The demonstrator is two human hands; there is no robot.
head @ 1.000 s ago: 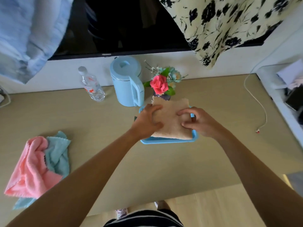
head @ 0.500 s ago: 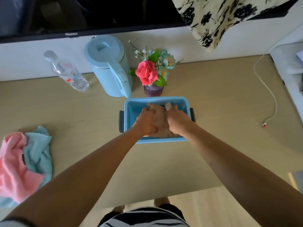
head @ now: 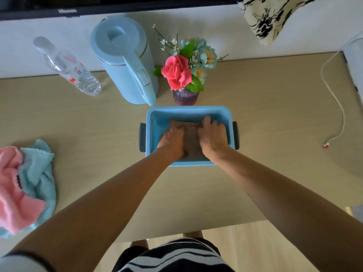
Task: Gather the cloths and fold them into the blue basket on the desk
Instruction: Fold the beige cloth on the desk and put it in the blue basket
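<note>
The blue basket (head: 188,111) with dark side handles stands mid-desk. Inside it lies a folded brown cloth (head: 191,140). Both my hands are down in the basket, pressing on that cloth: my left hand (head: 172,139) on its left half, my right hand (head: 212,136) on its right half, fingers spread flat and curled over its far edge. Most of the cloth is hidden under them. At the desk's left edge a crumpled pink cloth (head: 13,193) lies on top of a light teal cloth (head: 37,169).
Behind the basket stand a purple vase with a pink rose (head: 181,75), a light blue kettle (head: 125,57) and a lying water bottle (head: 68,67). A white cable (head: 337,103) runs along the right. A floral cloth (head: 275,14) hangs at top right.
The brown cloth went from held above the basket to lying inside it. My hands have spread apart on it, and the view has moved closer to the desk.
</note>
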